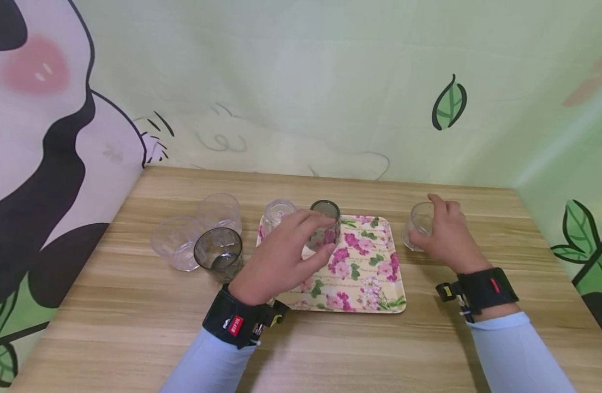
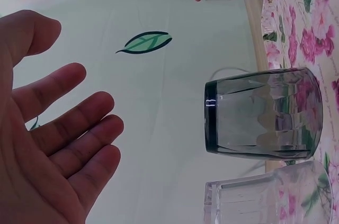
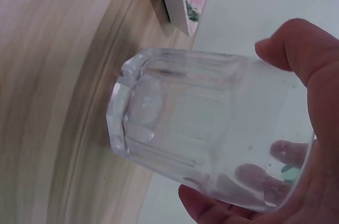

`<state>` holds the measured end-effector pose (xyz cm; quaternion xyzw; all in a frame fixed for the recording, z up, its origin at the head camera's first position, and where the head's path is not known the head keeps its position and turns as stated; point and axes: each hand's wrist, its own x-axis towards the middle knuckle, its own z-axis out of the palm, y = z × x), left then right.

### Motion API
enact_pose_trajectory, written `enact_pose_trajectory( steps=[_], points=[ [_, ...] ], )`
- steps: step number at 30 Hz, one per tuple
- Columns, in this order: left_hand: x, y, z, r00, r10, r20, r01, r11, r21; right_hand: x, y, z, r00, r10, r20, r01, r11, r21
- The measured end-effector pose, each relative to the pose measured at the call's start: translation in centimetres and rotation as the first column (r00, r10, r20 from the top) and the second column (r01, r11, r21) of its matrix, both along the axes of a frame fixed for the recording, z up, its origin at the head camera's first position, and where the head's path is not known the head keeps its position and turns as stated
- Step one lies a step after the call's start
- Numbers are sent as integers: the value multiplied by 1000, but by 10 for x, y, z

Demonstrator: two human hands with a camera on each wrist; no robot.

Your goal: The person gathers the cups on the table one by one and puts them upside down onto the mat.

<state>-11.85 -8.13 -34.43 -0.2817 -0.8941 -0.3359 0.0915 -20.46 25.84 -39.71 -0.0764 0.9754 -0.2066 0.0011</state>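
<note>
My left hand (image 1: 286, 256) hovers over the flowered tray (image 1: 374, 267), fingers spread and slightly bent. A smoky grey glass (image 2: 265, 115) stands upright on the tray, beyond those fingers; the left wrist view shows a gap between them. Beside it on the tray is a clear glass (image 1: 279, 209), partly hidden by the left hand in the head view. Off the tray's right side, my right hand (image 1: 445, 237) grips another clear glass (image 3: 185, 113), thumb on one side of its upper wall and fingers round the other. The base of that faceted glass is close to the wooden table.
Left of the tray, two clear glasses (image 1: 175, 245) (image 1: 219, 210) and a dark grey glass (image 1: 217, 251) stand close together on the wooden table (image 1: 133, 316). Behind the table rises a pale green wall (image 1: 291, 93) with a leaf and panda print.
</note>
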Motion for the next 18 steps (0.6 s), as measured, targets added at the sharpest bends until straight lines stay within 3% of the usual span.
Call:
enact_pose_trajectory(
  steps=[9,18],
  points=[
    [0,0,1,1000,-10,10,11,1000,-21,5,1,5,1000,1,-5,-1,999,33],
    [1,2,0,1000,-3,3,3,1000,-9,13,3,5,995,-3,-98,13,995,101]
  ],
)
